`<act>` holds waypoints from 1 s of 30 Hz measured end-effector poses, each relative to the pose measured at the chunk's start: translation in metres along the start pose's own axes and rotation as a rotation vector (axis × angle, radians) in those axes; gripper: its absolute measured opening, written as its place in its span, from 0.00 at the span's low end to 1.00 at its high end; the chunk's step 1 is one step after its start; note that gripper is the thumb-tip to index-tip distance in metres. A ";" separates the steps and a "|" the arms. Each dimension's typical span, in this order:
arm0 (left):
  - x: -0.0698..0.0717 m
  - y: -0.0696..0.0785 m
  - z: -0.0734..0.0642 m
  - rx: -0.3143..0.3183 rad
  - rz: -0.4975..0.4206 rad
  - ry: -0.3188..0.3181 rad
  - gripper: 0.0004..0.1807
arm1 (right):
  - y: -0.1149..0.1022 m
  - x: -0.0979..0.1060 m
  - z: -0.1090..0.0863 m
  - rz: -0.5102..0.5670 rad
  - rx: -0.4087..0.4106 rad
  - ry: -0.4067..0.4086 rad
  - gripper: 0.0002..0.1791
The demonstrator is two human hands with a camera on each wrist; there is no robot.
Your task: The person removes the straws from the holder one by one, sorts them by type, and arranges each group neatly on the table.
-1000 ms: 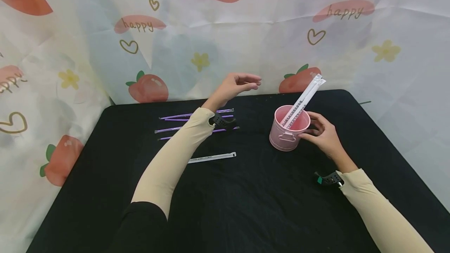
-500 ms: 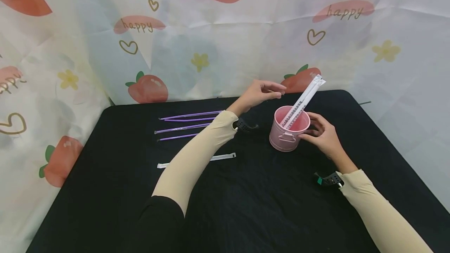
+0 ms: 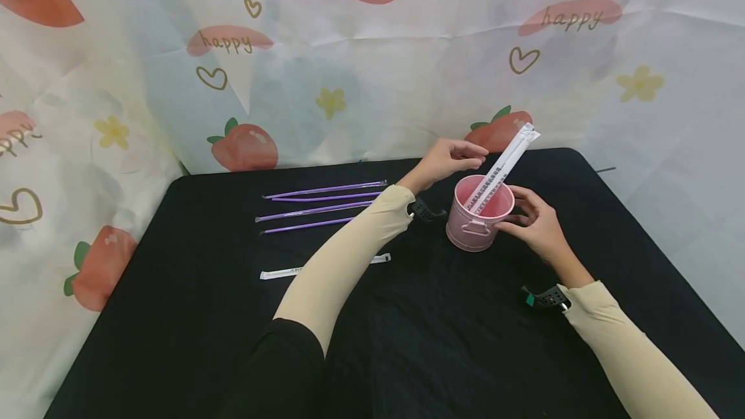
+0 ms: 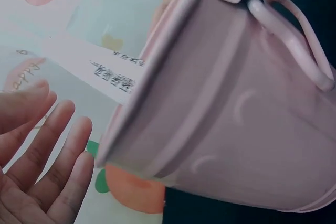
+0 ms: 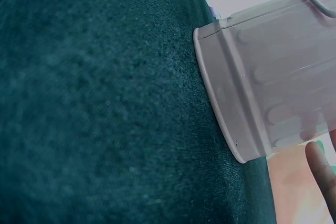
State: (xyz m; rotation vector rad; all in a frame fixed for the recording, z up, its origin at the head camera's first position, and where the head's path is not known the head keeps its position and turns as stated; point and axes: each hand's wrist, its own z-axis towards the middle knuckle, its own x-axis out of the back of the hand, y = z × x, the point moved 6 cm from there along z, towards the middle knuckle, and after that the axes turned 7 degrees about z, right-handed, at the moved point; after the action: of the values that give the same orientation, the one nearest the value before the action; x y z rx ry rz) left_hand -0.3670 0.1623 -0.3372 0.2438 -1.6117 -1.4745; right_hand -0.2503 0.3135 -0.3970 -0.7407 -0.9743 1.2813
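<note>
A small pink bucket stands on the black table. White paper-wrapped straws with dark print lean in it, their upper ends sticking out above the rim. My left hand hovers to the left of these straws with nothing in it. In the left wrist view its fingers are spread apart, beside the bucket's rim. My right hand holds the bucket's right side, thumb toward the front and fingers around the back. Only some fingertips of that hand show in the right wrist view, against the bucket wall.
Several purple straws lie in rows at the table's left back. In front of them is one white wrapped straw, partly hidden under my left forearm. A printed curtain hangs right behind the table.
My left hand has moved right and slightly down, from over the table's back edge to beside the wrapped straws. My right hand and the bucket have stayed in place.
</note>
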 end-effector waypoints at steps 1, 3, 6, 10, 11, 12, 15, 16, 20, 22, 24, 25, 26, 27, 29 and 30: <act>-0.001 0.000 0.001 0.000 0.003 0.002 0.18 | 0.000 0.000 0.000 0.001 -0.001 0.002 0.38; -0.004 0.000 0.002 0.001 0.007 0.006 0.18 | 0.000 0.001 0.001 0.002 -0.002 0.004 0.38; -0.008 0.001 0.004 0.003 -0.003 0.005 0.18 | 0.001 0.001 0.000 -0.003 0.005 0.004 0.37; -0.015 0.000 0.007 0.004 -0.024 -0.006 0.18 | 0.001 0.002 -0.001 -0.014 0.013 0.001 0.37; -0.017 -0.001 0.008 0.006 -0.024 -0.008 0.18 | 0.002 0.001 -0.001 -0.017 0.012 0.001 0.37; -0.019 -0.001 0.009 0.009 -0.020 -0.008 0.18 | 0.002 0.001 -0.001 -0.020 0.010 0.001 0.37; -0.023 -0.004 0.010 0.021 0.000 -0.005 0.18 | 0.002 0.001 -0.002 -0.030 0.006 -0.001 0.37; -0.024 -0.005 0.010 0.024 0.010 -0.003 0.18 | 0.002 0.001 -0.002 -0.029 0.004 -0.002 0.37; -0.028 -0.009 0.009 0.021 0.027 0.003 0.18 | 0.001 0.000 -0.003 -0.022 0.005 -0.004 0.37; -0.028 -0.010 0.008 0.019 0.029 0.007 0.17 | 0.000 0.000 -0.002 -0.016 0.012 -0.007 0.37; -0.028 -0.011 0.009 0.022 0.026 0.010 0.17 | 0.000 0.001 -0.002 -0.014 0.017 -0.008 0.37; -0.028 -0.011 0.009 0.023 0.027 0.012 0.17 | -0.001 0.001 -0.001 -0.012 0.019 -0.009 0.37; -0.028 -0.012 0.009 0.023 0.027 0.013 0.17 | -0.001 0.001 -0.001 -0.015 0.020 -0.009 0.37; -0.028 -0.012 0.010 0.024 0.026 0.014 0.17 | -0.001 0.001 -0.001 -0.018 0.021 -0.008 0.37; -0.028 -0.011 0.010 0.027 0.028 0.015 0.17 | -0.001 0.000 0.000 -0.020 0.019 -0.007 0.37; -0.028 -0.011 0.010 0.029 0.028 0.015 0.17 | -0.001 0.000 0.000 -0.021 0.018 -0.007 0.37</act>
State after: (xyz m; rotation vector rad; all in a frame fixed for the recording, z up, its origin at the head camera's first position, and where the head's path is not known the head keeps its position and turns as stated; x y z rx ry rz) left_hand -0.3628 0.1853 -0.3590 0.2469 -1.6186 -1.4256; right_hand -0.2500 0.3137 -0.3962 -0.7108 -0.9722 1.2742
